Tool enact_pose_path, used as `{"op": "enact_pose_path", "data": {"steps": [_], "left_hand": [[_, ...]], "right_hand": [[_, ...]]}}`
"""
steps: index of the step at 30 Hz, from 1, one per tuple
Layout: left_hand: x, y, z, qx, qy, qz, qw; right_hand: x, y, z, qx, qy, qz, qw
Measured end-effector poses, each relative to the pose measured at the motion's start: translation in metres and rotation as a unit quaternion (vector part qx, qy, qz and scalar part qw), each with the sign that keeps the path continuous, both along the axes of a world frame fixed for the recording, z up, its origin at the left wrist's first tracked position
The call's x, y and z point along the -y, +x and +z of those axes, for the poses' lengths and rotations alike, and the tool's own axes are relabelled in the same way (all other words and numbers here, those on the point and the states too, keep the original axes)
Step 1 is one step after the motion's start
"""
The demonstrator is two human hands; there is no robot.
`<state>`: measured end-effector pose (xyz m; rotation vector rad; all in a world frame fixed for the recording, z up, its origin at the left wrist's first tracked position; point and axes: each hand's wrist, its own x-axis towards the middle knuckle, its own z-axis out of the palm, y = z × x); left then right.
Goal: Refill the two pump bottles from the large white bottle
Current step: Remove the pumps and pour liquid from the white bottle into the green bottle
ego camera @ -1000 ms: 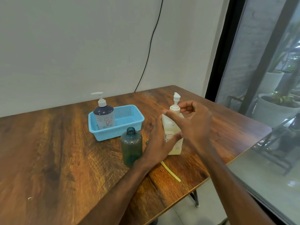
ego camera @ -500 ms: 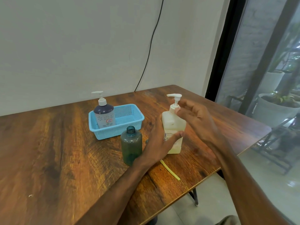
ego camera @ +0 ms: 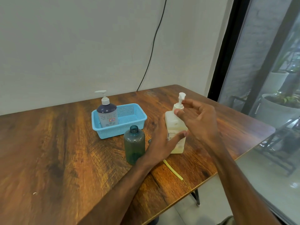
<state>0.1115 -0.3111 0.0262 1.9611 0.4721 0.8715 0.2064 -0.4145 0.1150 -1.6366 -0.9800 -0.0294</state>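
On the table (ego camera: 48, 151), left hand (ego camera: 162, 143) grips white bottle (ego camera: 174, 122).

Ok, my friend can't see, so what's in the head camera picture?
A person's left hand grips a large white bottle on a wooden table while the right hand pinches its pump. An open green bottle stands beside it, and a purple pump bottle sits in a blue basket behind.

Bare forearms (ego camera: 113, 192) and hands (ego camera: 159, 143) (ego camera: 199, 125); olive cloth (ego camera: 228, 220) below.
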Motion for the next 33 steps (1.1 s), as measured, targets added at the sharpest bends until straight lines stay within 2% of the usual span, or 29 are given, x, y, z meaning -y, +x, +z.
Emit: {"op": "enact_pose_path", "data": {"steps": [4,6,9,11,14,19,26,29,33], "left_hand": [[0.000,0.000,-0.001,0.001,-0.002,-0.002,1.000],[0.001,-0.001,0.001,-0.001,-0.006,-0.002,1.000],[0.001,0.000,0.002,0.002,-0.016,-0.007,1.000],[0.000,0.000,0.001,0.001,-0.022,-0.009,1.000],[0.001,0.000,0.001,0.002,-0.025,-0.007,1.000],[-0.001,0.001,-0.002,0.007,-0.023,-0.009,1.000],[-0.002,0.002,-0.002,0.009,-0.018,-0.012,1.000],[-0.002,0.002,-0.003,0.008,-0.018,-0.010,1.000],[-0.001,0.000,-0.001,0.010,-0.018,-0.011,1.000]], "right_hand": [[0.004,0.011,0.004,-0.048,-0.050,0.122,0.990],[0.005,0.010,0.006,-0.034,-0.058,0.100,0.993],[0.004,0.000,0.008,0.009,-0.017,0.003,1.000],[0.002,-0.005,0.009,0.003,0.005,-0.016,1.000],[0.001,-0.005,0.011,-0.005,0.014,-0.012,1.000],[0.001,0.003,0.008,-0.026,-0.023,0.058,0.998],[-0.002,-0.011,0.011,-0.024,0.011,-0.015,1.000],[-0.002,-0.011,0.010,-0.045,0.027,-0.002,0.999],[-0.002,-0.010,0.007,-0.047,-0.005,0.048,0.998]]}}
